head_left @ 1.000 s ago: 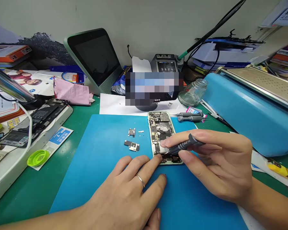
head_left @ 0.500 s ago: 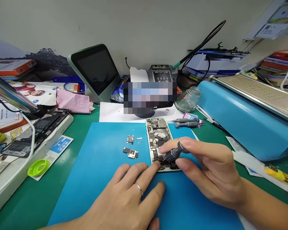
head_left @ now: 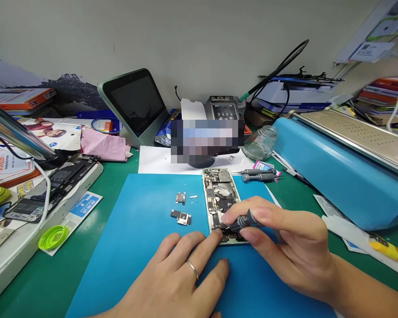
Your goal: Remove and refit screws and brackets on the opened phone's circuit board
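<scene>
An opened phone point(head_left: 223, 190) lies on the blue mat point(head_left: 135, 256), its inner parts showing. My right hand point(head_left: 285, 238) is closed around a dark grey screwdriver point(head_left: 242, 222), slanting down to the left over the phone's lower end. The screwdriver's tip is hard to make out. My left hand point(head_left: 179, 269), wearing a ring, rests with fingers spread on the mat, one fingertip touching the phone's lower left edge. Left of the phone lie a dark flat part with a silver plate point(head_left: 182, 217), a small metal bracket point(head_left: 181, 198) and a tiny silver piece point(head_left: 193, 196).
Two grey screwdrivers point(head_left: 260, 176) lie beyond the phone, near a glass jar point(head_left: 262, 141). A blue machine point(head_left: 338, 172) stands right. A smart display point(head_left: 134, 104) stands behind. At left are a green lid point(head_left: 53, 237) and another phone housing point(head_left: 58, 183).
The whole scene sits slightly lower as the camera view shifts. The screwdriver's handle leans a little flatter in my right hand. My left hand stays at the phone's edge.
</scene>
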